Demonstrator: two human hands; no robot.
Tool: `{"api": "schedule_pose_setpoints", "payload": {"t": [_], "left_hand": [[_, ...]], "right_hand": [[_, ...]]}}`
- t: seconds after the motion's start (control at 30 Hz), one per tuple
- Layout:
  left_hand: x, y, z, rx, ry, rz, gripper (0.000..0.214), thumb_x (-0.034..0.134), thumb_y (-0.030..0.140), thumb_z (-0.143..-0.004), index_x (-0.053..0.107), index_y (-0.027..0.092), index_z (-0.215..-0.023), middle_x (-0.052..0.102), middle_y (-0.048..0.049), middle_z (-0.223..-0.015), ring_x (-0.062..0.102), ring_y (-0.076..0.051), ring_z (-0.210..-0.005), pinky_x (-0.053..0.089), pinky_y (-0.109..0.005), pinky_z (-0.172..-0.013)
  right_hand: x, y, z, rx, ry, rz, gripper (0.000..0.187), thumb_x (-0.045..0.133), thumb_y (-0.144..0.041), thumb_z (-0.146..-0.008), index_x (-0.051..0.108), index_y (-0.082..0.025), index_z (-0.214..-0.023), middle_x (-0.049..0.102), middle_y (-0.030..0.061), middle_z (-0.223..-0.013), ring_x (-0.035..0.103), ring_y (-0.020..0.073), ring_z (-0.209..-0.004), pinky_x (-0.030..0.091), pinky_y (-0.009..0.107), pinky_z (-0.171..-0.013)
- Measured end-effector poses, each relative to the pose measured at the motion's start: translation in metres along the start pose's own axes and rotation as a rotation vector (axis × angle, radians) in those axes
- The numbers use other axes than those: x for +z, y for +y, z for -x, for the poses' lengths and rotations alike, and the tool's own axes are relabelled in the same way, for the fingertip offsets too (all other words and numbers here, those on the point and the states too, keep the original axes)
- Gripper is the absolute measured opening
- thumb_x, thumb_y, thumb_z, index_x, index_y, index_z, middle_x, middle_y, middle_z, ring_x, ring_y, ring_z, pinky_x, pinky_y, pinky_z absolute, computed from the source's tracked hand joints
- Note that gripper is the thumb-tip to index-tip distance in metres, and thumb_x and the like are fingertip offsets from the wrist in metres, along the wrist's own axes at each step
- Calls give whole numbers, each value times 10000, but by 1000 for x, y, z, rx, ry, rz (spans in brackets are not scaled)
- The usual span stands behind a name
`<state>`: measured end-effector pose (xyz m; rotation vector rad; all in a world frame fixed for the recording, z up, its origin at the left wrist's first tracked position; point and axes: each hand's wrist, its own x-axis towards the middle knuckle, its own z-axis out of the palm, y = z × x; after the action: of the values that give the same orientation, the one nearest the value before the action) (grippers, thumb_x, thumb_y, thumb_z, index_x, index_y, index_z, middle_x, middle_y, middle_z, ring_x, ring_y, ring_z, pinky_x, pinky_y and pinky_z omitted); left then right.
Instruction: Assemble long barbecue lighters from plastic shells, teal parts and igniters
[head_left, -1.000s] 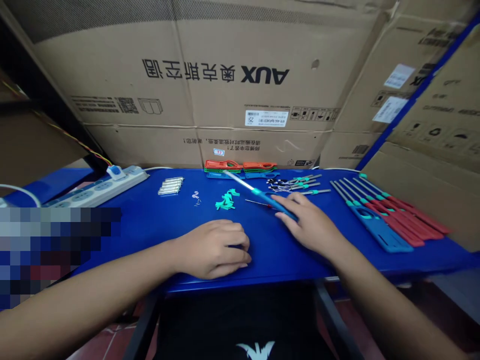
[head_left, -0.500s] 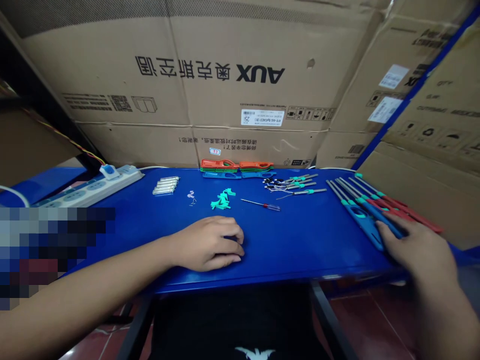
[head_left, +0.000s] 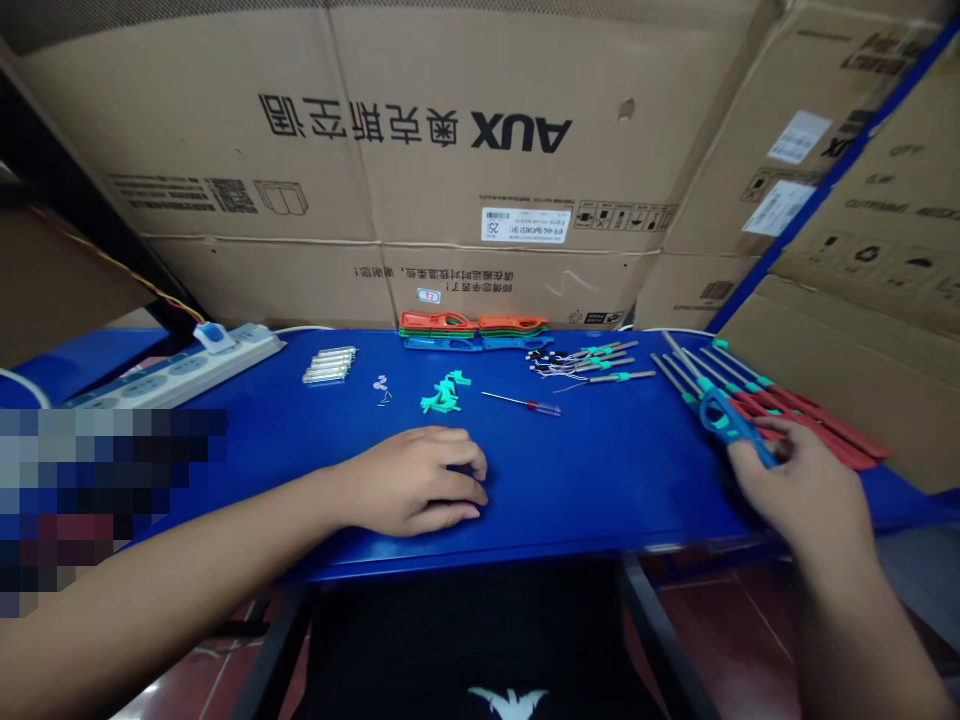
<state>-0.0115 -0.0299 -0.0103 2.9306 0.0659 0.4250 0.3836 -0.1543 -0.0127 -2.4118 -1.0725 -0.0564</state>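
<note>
My right hand (head_left: pixel 806 480) grips a blue long-nosed lighter (head_left: pixel 724 420) by its handle, at the right of the table. Its metal tube points up and away, and my fingers hide part of the handle. Beside and beyond it lie several red long-nosed lighters (head_left: pixel 832 425) with metal tubes and green collars. My left hand (head_left: pixel 416 482) rests on the blue table (head_left: pixel 570 490) with loosely curved fingers apart and nothing in them. Nearest to it are small green plastic pieces (head_left: pixel 444 395) and a screwdriver (head_left: pixel 541 408) with a clear handle.
Metal tubes with wires and green collars (head_left: pixel 607 365) lie right of centre. Orange, green and blue handle shells (head_left: pixel 442 322) are stacked at the back. Clear cylinders (head_left: pixel 330 365), tiny metal parts (head_left: pixel 381 384) and a power strip (head_left: pixel 187 365) lie left. Cardboard (head_left: pixel 420 210) walls the back.
My right hand has closed on a blue lighter and lifted it, shifting left and turning it. My left hand stays where it was. The view has tilted slightly.
</note>
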Motion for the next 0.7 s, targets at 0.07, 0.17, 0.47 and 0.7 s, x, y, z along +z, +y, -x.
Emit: {"api": "schedule_pose_setpoints", "payload": {"t": [0.07, 0.17, 0.47, 0.7], "left_hand": [[0, 0, -1, 2, 6, -3, 185, 572, 275, -974, 719, 220, -1071, 672, -71, -1063, 627, -179, -942, 517, -331, -830], [-1, 0, -1, -2, -2, -5, 189, 568, 277, -975, 716, 221, -1079, 672, -72, -1070, 626, -183, -943, 519, -336, -832], [0, -1, -1, -3, -20, -4, 207, 551, 296, -985, 716, 220, -1083, 671, -87, -1080, 628, -196, -951, 521, -347, -838], [0, -1, -2, -1, -29, 1, 210, 551, 298, -985, 719, 215, -1081, 671, -87, -1087, 627, -194, -946, 525, -353, -839]], "right_hand": [[2, 0, 6, -74, 80, 76, 535, 482, -489, -863, 627, -159, -1260, 700, 219, -1025, 671, 419, -909, 512, 518, -773], [9, 2, 18, -239, 225, 163, 527, 399, -441, -924, 647, -157, -1291, 632, 241, -1142, 646, 428, -989, 513, 512, -752], [28, 16, 21, -399, 184, 320, 515, 382, -457, -973, 712, -134, -1203, 643, 193, -1095, 632, 383, -986, 511, 496, -832], [25, 16, 13, -352, 76, 358, 565, 357, -513, -973, 661, -129, -1254, 668, 210, -1066, 641, 402, -956, 517, 531, -808]]}}
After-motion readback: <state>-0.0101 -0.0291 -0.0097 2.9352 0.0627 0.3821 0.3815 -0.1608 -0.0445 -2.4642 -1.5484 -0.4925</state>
